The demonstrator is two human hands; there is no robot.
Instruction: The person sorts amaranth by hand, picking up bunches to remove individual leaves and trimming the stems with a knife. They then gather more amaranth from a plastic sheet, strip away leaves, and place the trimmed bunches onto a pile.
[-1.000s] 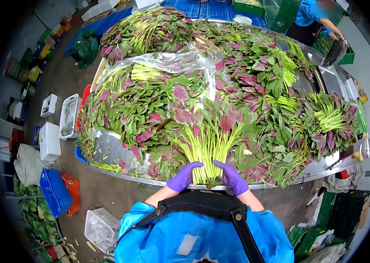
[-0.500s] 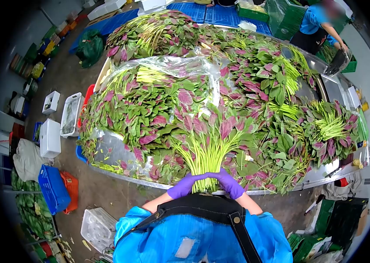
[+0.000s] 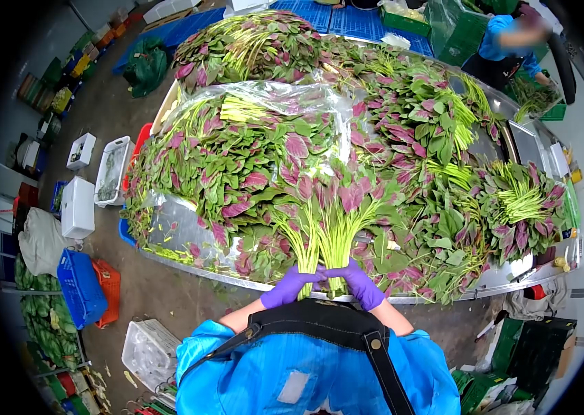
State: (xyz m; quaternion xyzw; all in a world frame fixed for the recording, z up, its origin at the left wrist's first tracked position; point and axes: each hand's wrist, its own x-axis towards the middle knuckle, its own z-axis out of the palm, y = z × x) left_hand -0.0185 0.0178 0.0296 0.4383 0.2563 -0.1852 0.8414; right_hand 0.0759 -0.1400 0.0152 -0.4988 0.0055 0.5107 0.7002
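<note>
Floor: crate holds clear plastic; hands grip bunches.

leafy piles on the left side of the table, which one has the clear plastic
The nearer pile: clear plastic lies along its far and right edges. The far pile has none over its top.

The person wears purple gloves, blue top, black apron.

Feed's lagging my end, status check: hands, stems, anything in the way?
Left hand gripping left stem bundle, right hand gripping right stem bundle. Both at table's near edge. Loose leaves close by; co-worker clear, far right.
</note>
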